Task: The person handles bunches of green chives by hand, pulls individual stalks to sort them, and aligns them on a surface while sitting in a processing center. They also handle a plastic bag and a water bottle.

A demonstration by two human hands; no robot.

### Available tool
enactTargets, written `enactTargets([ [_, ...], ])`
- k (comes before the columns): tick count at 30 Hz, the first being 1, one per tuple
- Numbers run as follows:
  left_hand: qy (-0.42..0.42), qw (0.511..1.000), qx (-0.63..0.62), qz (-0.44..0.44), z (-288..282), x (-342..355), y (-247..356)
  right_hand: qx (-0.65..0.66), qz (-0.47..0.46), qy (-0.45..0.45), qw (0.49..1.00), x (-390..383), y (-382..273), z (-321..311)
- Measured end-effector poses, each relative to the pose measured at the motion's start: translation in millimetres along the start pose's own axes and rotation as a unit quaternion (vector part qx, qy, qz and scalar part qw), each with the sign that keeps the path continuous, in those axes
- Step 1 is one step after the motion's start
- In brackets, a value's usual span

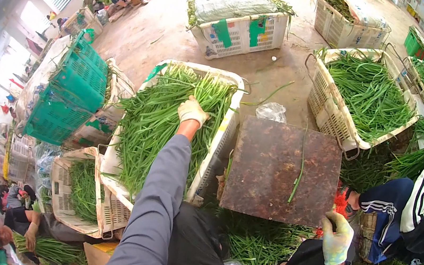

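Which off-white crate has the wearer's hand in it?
The off-white crate of green stalks just left of the brown board. The gloved left hand is on its stalks; neither of the wearer's hands is at any other.

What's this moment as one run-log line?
Left gloved hand: on green stalks in white crate | Right gloved hand: by near-right corner of brown board | Loose stalk: lying on board

Bright, diffuse daylight washes out the tall white window openings beyond the left edge of the tan concrete floor. Shade deepens past the right edge of the brown, speckled, square board. Fisheye curvature bends outlines toward the black rim; distant detail softens.
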State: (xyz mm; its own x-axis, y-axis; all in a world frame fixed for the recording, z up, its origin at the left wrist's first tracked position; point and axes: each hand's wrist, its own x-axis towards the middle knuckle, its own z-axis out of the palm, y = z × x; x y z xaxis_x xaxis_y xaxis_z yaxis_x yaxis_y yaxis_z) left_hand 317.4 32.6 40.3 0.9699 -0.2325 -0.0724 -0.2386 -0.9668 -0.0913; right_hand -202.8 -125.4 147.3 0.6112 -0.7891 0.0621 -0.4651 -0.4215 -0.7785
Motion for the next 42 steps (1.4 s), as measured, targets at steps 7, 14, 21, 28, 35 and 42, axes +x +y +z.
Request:
enactTargets([
  [7, 0.077, 0.962, -0.261, 0.019, -47, -29, -62, 0.056, -0.103, -0.244, 0.963, 46, -59, 32],
  [14, 0.182, 0.918, -0.353, -0.014, -74, -99, -96, 0.11, -0.213, -0.282, 0.929, 141, -170, 225],
  [21, 0.219, 0.881, -0.386, 0.163, -34, -141, -103, 0.444, -0.183, -0.38, 0.79, 156, -214, 328],
  [28, 0.03, 0.911, -0.384, 0.149, -40, -157, -105, 0.519, -0.037, -0.326, 0.789, 140, -198, 332],
  [35, 0.044, 0.709, -0.7, 0.073, -78, -260, -118, 0.591, 0.007, -0.209, 0.779, 143, -186, 328],
  [42, -0.318, 0.061, -0.931, 0.167, -65, -263, -68, 0.591, -0.146, -0.101, 0.787, 101, -228, 265],
])
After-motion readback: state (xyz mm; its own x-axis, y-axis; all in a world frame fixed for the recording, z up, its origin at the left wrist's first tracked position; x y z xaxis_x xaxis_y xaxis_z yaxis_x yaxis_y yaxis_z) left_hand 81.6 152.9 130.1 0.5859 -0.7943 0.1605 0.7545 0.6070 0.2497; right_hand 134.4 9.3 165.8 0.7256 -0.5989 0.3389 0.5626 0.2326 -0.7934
